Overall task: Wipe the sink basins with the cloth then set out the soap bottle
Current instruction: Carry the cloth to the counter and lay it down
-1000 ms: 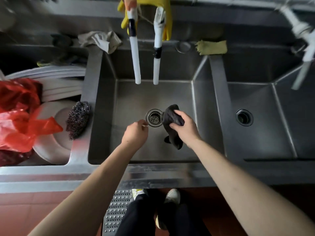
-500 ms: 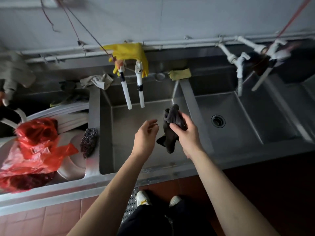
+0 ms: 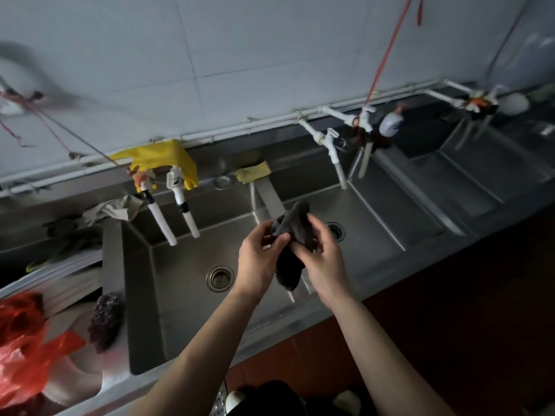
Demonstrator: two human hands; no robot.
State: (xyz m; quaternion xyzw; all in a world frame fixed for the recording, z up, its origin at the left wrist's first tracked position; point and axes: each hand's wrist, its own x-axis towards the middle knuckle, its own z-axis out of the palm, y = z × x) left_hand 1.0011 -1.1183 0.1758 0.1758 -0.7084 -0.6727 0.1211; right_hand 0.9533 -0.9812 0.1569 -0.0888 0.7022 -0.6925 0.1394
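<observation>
A long stainless-steel sink unit [image 3: 300,331] runs across the view below a pale tiled wall [image 3: 240,55], with several basins side by side. The left basin [image 3: 180,310] has a round drain [image 3: 220,278] in its floor, and the basin to its right [image 3: 375,223] shows its own drain partly hidden behind the hands. White taps [image 3: 183,205] hang over the left basin, with a yellow rubber glove [image 3: 168,159] draped above them. At the far left lie stacked white plates [image 3: 69,283] and a red plastic bag [image 3: 27,349], with a dark scouring pad [image 3: 105,318] on the rim beside them. A white soap bottle [image 3: 389,124] sits on the back ledge well to the right, behind the second set of taps. A yellow-green rag [image 3: 253,172] rests on the ledge above the divider. Both hands are raised over the divider between the two basins, sharing a dark cloth [image 3: 292,244]. The left hand [image 3: 259,259] pinches its upper fold between thumb and curled fingers, and the right hand [image 3: 322,259] grips the cloth's other side with fingers wrapped round it, the tail hanging down between the wrists.
</observation>
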